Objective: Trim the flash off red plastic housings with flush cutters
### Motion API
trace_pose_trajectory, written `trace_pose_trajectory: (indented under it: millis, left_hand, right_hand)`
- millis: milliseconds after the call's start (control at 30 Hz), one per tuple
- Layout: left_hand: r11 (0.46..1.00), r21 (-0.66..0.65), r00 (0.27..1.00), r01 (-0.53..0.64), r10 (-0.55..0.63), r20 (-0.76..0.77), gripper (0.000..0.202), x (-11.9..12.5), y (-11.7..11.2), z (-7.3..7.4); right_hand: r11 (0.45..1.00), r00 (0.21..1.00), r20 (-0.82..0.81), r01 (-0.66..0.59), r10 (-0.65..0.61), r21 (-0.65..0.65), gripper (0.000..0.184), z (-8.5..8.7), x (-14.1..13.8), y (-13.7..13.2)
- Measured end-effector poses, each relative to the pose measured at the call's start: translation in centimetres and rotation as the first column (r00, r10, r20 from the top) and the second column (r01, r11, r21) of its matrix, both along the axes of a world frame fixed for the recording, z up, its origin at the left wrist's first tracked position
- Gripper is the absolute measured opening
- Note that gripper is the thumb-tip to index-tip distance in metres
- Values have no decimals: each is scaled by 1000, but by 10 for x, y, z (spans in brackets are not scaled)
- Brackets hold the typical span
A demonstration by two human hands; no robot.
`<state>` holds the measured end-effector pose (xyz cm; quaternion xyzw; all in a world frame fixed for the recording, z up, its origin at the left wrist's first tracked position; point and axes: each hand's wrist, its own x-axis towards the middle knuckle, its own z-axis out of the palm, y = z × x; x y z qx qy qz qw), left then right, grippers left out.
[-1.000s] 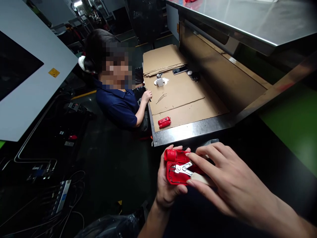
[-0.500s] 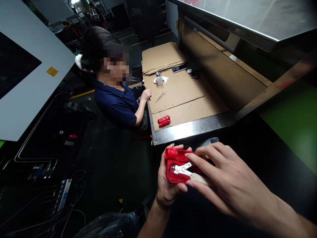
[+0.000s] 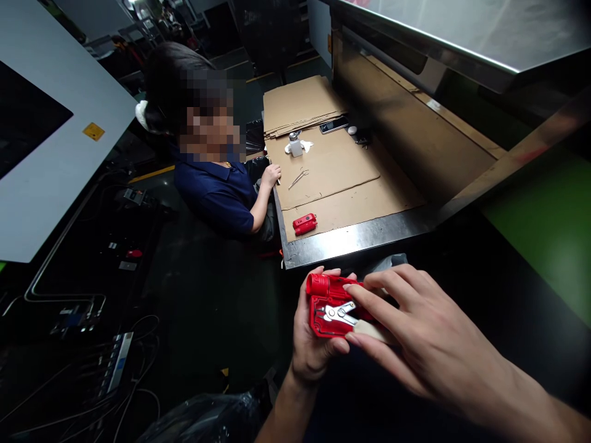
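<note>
Fingers (image 3: 323, 354) of left hand (image 3: 310, 351) wrap red casing (image 3: 327, 307).

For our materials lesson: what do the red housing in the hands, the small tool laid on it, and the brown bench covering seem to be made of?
Red housing: likely moulded plastic, glossy, with ribs. Small tool: probably bare metal, silvery and shiny. Brown bench covering: corrugated cardboard, matte, layered edges showing.

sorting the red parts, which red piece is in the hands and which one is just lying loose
The red housing is gripped in the left hand, with the right hand working pliers on it. The smaller red part lies untouched on the cardboard.
</note>
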<state>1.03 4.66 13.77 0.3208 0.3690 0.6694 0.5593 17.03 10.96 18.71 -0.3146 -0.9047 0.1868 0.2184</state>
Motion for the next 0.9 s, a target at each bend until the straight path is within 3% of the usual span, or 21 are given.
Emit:
trace_pose_trajectory:
  millis: [267, 467, 633, 700, 800, 900]
  left_hand:
    - [999, -44, 1000, 10, -8, 29, 75, 2, -1, 4]
    - [997, -73, 999, 14, -10, 53, 80, 3, -2, -3]
    - [995, -97, 999, 11, -7, 42, 82, 6, -3, -9]
    - [997, -81, 999, 7, -3, 51, 81, 7, -3, -9]
    - [997, -71, 999, -15, 18, 42, 80, 7, -1, -9]
    - [997, -79, 1000, -5, 4, -6, 81, 4, -2, -9]
  right_hand:
    - [999, 1000, 14, 8, -9, 39, 35, -1, -1, 0]
    - [997, 997, 72, -19, 14, 73, 25, -5, 2, 1]
    - [993, 1000, 25, 0, -3, 116, 27, -16, 7, 1]
    - [1000, 997, -80, 0, 3, 29, 30, -21, 10, 2]
    - [980, 954, -297, -14, -47, -201, 29, -27, 13, 6]
    - [962, 899, -421, -1, -120, -274, 31, -24, 8, 9]
